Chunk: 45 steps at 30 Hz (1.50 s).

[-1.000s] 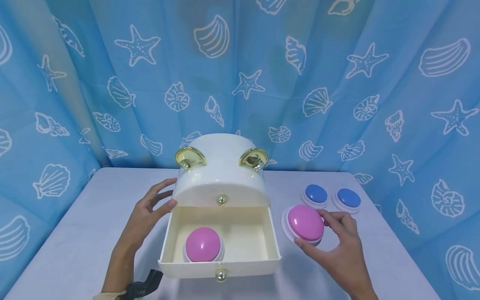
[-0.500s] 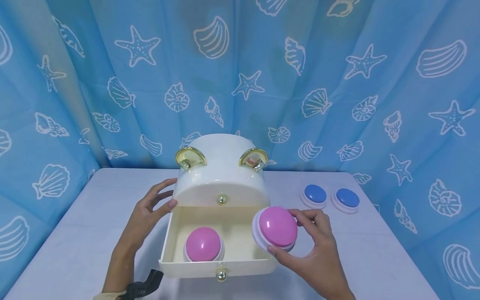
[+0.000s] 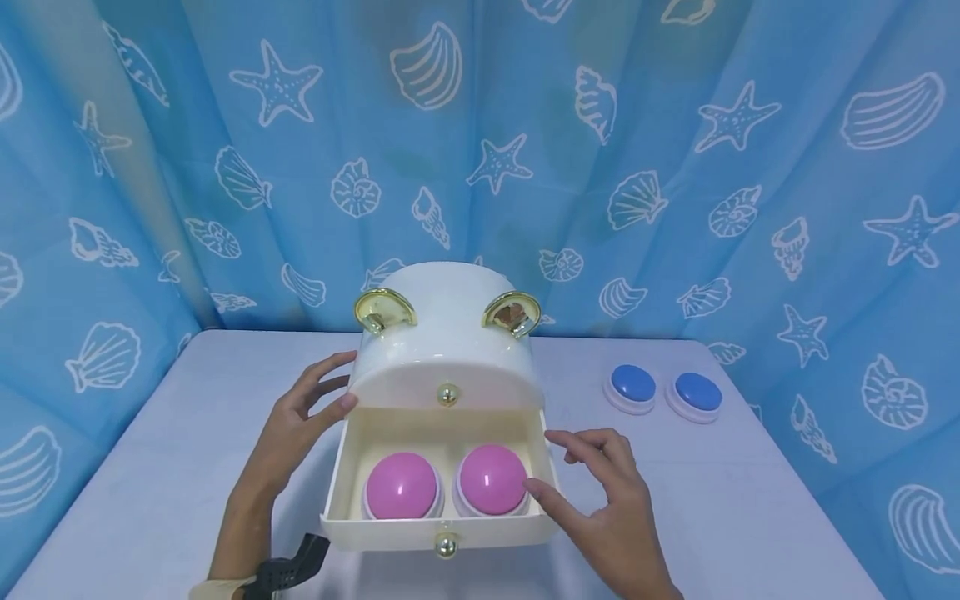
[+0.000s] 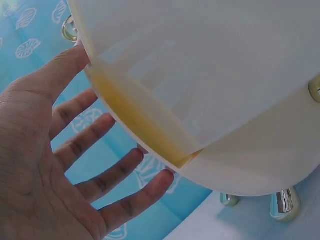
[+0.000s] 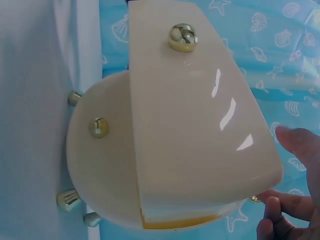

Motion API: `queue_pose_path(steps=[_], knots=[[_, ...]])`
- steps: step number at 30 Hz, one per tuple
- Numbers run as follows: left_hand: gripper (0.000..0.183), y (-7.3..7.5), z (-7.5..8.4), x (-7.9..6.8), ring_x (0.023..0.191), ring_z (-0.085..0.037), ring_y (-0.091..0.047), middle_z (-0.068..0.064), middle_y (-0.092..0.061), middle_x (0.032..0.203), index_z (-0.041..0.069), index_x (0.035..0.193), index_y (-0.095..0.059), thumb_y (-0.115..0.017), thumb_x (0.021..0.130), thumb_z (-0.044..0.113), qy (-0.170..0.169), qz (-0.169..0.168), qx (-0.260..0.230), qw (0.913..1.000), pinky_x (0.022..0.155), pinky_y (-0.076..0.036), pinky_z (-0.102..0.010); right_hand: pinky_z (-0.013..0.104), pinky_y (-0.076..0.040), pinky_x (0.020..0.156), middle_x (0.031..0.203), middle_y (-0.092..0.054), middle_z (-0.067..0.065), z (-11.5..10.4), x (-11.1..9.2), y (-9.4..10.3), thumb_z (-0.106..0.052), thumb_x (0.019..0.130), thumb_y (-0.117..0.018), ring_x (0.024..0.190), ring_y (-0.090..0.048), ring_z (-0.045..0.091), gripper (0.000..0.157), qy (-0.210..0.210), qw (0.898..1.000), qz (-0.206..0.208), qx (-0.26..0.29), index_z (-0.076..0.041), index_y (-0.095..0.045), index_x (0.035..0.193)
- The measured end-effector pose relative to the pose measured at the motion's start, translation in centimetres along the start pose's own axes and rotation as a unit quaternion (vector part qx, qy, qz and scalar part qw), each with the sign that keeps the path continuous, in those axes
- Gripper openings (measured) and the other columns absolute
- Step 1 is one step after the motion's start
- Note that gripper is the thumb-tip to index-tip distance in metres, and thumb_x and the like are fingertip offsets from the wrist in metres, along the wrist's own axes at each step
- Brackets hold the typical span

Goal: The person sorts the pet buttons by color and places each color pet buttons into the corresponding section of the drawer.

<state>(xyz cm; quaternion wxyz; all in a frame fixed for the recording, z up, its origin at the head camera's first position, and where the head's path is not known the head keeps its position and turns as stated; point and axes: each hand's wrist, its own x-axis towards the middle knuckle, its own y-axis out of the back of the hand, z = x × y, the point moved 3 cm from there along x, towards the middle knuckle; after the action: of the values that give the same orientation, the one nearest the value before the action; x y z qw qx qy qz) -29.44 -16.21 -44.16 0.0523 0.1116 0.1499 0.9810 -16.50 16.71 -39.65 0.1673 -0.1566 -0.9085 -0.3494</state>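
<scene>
A white rounded cabinet with gold ears stands mid-table, its lower drawer pulled out. Inside sit two pink domed push buttons on white bases, the left one and the right one, side by side. My left hand rests on the cabinet's left side with spread fingers, touching its edge in the left wrist view. Over the drawer's right wall, my right hand holds nothing, its thumb and index apart. The thumb tip is close to the right pink button; whether they touch, I cannot tell.
Two blue domed push buttons, one nearer and one farther right, lie on the white-clothed table. A blue curtain with shell prints hangs behind. The cabinet's upper drawer, with a gold knob, is closed.
My right hand has carried the second pink button left from the table into the drawer and let it go beside the first. The left hand has stayed at the cabinet's side.
</scene>
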Motion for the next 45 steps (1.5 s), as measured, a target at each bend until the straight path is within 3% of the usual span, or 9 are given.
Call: queue_pose_path(steps=[5,9,15,18,24,30,32,38,45], knots=[[0.061,0.0,0.1,0.1,0.138,-0.034,-0.042,0.006,-0.038,0.155,0.032,0.150,-0.044,-0.068,0.094,0.039,-0.004,-0.001,0.000,1.0000,0.097,-0.042,-0.067,0.023,-0.052,0.086,0.098,-0.053,-0.015,-0.6,-1.8,0.5,-0.018,0.078,-0.088,0.090,-0.053,0.002,0.035,0.023,0.999,0.045,0.001,-0.024,-0.076,0.109],[0.062,0.0,0.1,0.1,0.138,-0.035,-0.041,0.005,-0.037,0.156,0.033,0.150,-0.043,-0.067,0.094,0.040,-0.001,-0.001,0.004,1.0000,0.097,-0.042,-0.068,0.014,-0.050,0.075,0.095,-0.055,-0.012,-1.4,-4.2,0.5,-0.004,0.074,-0.088,0.084,-0.054,0.005,0.038,0.088,0.994,0.042,0.040,-0.021,-0.077,0.106],[0.062,0.0,0.0,0.0,0.139,-0.036,-0.040,0.005,-0.036,0.157,0.032,0.151,-0.042,-0.066,0.094,0.040,0.001,-0.001,0.004,1.0000,0.096,-0.042,-0.067,0.016,-0.050,0.060,0.088,-0.058,-0.012,-1.6,-6.9,-2.1,-0.001,0.084,-0.079,0.074,-0.057,0.002,0.031,0.156,0.975,-0.063,0.146,-0.020,-0.074,0.107],[0.062,0.1,0.0,0.0,0.139,-0.037,-0.040,0.004,-0.036,0.157,0.032,0.152,-0.041,-0.066,0.095,0.040,0.002,-0.002,0.005,1.0000,0.096,-0.043,-0.067,0.017,-0.051,0.056,0.085,-0.060,-0.011,-0.9,-7.1,-4.7,-0.003,0.090,-0.073,0.071,-0.056,-0.001,0.021,0.151,0.959,-0.124,0.205,-0.014,-0.073,0.107],[0.060,0.1,0.0,-0.2,0.138,-0.036,-0.041,0.005,-0.037,0.156,0.031,0.150,-0.043,-0.066,0.095,0.039,0.003,-0.004,-0.003,1.0000,0.096,-0.044,-0.066,0.027,-0.057,0.058,0.078,-0.069,-0.003,-0.9,-7.0,-8.3,-0.007,0.094,-0.068,0.067,-0.063,0.002,0.012,0.016,0.937,-0.195,0.288,0.001,-0.075,0.100],[0.061,-0.1,0.1,0.0,0.138,-0.036,-0.041,0.003,-0.038,0.156,0.031,0.151,-0.043,-0.067,0.094,0.039,-0.001,-0.003,-0.004,1.0000,0.096,-0.043,-0.067,0.026,-0.057,0.061,0.071,-0.070,0.002,-1.5,-6.9,-8.8,-0.026,0.096,-0.069,0.066,-0.065,0.008,0.032,-0.191,0.895,-0.228,0.334,0.005,-0.075,0.094],[0.062,-0.2,0.2,0.1,0.138,-0.036,-0.041,0.003,-0.038,0.156,0.031,0.150,-0.043,-0.067,0.094,0.040,0.002,-0.001,-0.003,1.0000,0.096,-0.043,-0.067,0.025,-0.057,0.061,0.071,-0.070,0.004,-1.6,-6.9,-8.7,-0.027,0.094,-0.070,0.066,-0.065,0.009,0.033,-0.216,0.890,-0.220,0.336,0.006,-0.074,0.095],[0.062,-0.3,0.3,0.2,0.139,-0.034,-0.041,0.005,-0.037,0.156,0.032,0.150,-0.044,-0.067,0.093,0.042,0.009,-0.001,-0.003,0.9999,0.097,-0.041,-0.068,0.022,-0.052,0.053,0.071,-0.068,0.006,-1.5,-6.2,-8.6,-0.032,0.093,-0.072,0.063,-0.063,0.013,0.035,-0.255,0.897,-0.188,0.309,0.003,-0.075,0.091],[0.062,-0.3,0.0,0.3,0.138,-0.034,-0.041,0.006,-0.036,0.156,0.032,0.149,-0.044,-0.068,0.093,0.044,0.013,0.000,0.001,0.9999,0.097,-0.042,-0.066,0.017,-0.043,0.048,0.072,-0.068,0.007,-1.2,-5.3,-8.9,-0.036,0.091,-0.073,0.064,-0.063,0.014,0.038,-0.261,0.894,-0.200,0.305,0.001,-0.076,0.089]])
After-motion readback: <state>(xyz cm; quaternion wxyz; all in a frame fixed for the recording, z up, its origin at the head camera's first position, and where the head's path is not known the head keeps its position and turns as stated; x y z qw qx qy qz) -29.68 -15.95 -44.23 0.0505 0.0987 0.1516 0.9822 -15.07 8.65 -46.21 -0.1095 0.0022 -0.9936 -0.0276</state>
